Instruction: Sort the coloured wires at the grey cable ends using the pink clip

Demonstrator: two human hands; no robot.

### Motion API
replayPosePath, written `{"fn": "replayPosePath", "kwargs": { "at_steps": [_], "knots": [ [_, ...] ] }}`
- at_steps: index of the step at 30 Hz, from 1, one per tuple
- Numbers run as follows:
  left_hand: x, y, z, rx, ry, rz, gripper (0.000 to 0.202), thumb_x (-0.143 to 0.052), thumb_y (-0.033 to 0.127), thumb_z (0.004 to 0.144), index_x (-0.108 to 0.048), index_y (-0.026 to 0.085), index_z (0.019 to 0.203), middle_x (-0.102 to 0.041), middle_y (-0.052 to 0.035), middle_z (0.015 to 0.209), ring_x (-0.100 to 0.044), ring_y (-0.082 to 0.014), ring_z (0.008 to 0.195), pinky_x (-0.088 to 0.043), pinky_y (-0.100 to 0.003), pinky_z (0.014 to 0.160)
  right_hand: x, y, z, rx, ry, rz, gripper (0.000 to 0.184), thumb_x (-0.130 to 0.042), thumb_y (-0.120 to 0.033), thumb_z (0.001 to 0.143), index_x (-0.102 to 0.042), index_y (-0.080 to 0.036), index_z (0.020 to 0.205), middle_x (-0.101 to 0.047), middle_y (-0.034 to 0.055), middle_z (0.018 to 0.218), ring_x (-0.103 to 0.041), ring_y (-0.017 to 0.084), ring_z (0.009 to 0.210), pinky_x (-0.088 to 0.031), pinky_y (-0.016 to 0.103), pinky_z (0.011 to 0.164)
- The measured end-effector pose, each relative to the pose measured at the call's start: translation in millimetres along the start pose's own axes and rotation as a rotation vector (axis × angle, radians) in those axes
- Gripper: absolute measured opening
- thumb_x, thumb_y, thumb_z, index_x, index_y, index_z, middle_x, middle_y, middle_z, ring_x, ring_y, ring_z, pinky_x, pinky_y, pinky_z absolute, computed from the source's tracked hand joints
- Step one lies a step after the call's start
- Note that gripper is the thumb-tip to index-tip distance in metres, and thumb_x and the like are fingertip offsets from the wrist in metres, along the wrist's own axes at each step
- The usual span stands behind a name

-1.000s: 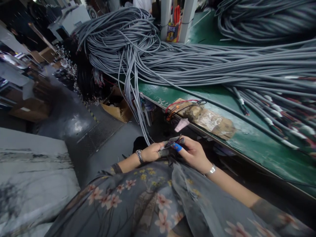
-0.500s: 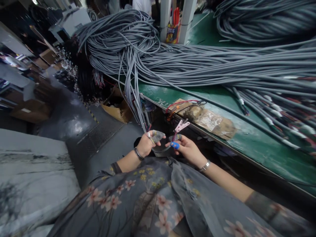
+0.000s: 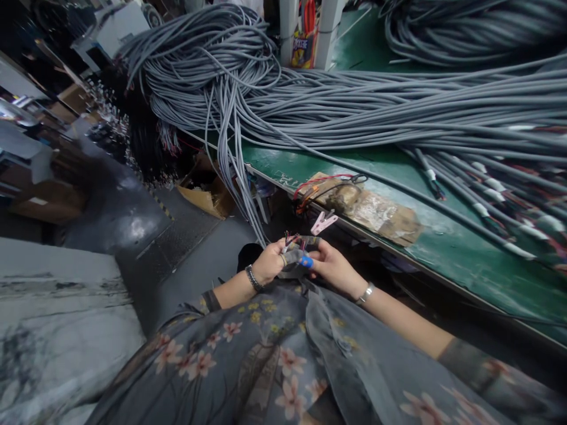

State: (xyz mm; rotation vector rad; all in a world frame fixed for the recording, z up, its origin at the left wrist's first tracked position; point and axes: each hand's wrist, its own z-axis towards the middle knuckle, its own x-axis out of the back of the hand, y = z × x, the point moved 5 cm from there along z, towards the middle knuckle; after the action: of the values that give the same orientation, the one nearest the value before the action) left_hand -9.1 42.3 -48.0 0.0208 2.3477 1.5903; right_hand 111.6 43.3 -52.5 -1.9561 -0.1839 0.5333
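Observation:
My left hand [image 3: 271, 261] is closed around the end of a grey cable [image 3: 256, 223], where thin dark and red wires [image 3: 290, 238] stick out. Close beside it my right hand [image 3: 328, 265] pinches at the same wires, its fingertips almost meeting those of the left. Grey covers wrap some fingertips, and a blue wrap [image 3: 306, 261] sits on the right thumb. Just above the right hand is a pink clothespin [image 3: 324, 222]; what it is clipped to cannot be made out. The exact grip on the wires is partly hidden by the fingers.
A large heap of grey cables [image 3: 208, 71] lies along the green bench [image 3: 274, 165], with stripped, white-taped ends [image 3: 494, 192] at right. Taped cardboard [image 3: 376, 212] rests on the bench edge. An open carton [image 3: 206, 192] stands on the floor at left.
My hands have come together, the left moving right toward the right hand. The wire ends are now between both hands. The view has shifted slightly.

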Motion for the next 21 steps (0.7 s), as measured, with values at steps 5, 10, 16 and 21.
{"fn": "replayPosePath", "kwargs": {
  "at_steps": [5,10,16,21],
  "knots": [
    [7.9,2.4,-2.3,-0.063,0.110,0.130,0.044,-0.072,0.056,0.065,-0.065,0.013,0.073,-0.059,-0.0009,0.068,-0.049,-0.0098,0.066,-0.041,-0.023,0.065,10.7,-14.4,-1.8,0.123,0.127,-0.134,0.044,-0.074,-0.050,0.062,-0.053,-0.020,0.088,-0.063,-0.0002,0.072,-0.054,0.011,0.058,-0.041,0.023,0.048],
    [3.7,2.8,-5.2,-0.030,0.014,0.270,0.047,-0.064,0.060,0.072,-0.053,0.015,0.064,-0.058,-0.0007,0.060,-0.052,-0.0095,0.055,-0.040,-0.022,0.055,10.9,-30.4,-1.1,0.189,0.151,-0.258,0.043,-0.071,-0.056,0.064,-0.057,-0.019,0.079,-0.062,0.0012,0.071,-0.050,0.012,0.057,-0.040,0.025,0.048],
    [-6.7,7.1,-8.3,0.051,-0.118,0.239,0.051,-0.068,0.063,0.065,-0.049,0.016,0.066,-0.057,0.0026,0.052,-0.048,-0.0065,0.037,-0.031,-0.019,0.039,3.9,-31.0,3.8,0.109,0.151,-0.265,0.053,-0.071,-0.067,0.055,-0.054,-0.018,0.066,-0.046,-0.0050,0.051,-0.036,0.008,0.045,-0.031,0.024,0.043],
    [-5.6,9.3,-8.6,0.089,-0.085,0.193,0.051,-0.069,0.063,0.062,-0.048,0.016,0.066,-0.058,0.0016,0.050,-0.050,-0.0077,0.035,-0.027,-0.018,0.035,5.4,-31.1,2.1,0.106,0.188,-0.243,0.054,-0.073,-0.067,0.053,-0.052,-0.019,0.064,-0.045,-0.0057,0.048,-0.036,0.008,0.044,-0.030,0.024,0.043]
  ]
}}
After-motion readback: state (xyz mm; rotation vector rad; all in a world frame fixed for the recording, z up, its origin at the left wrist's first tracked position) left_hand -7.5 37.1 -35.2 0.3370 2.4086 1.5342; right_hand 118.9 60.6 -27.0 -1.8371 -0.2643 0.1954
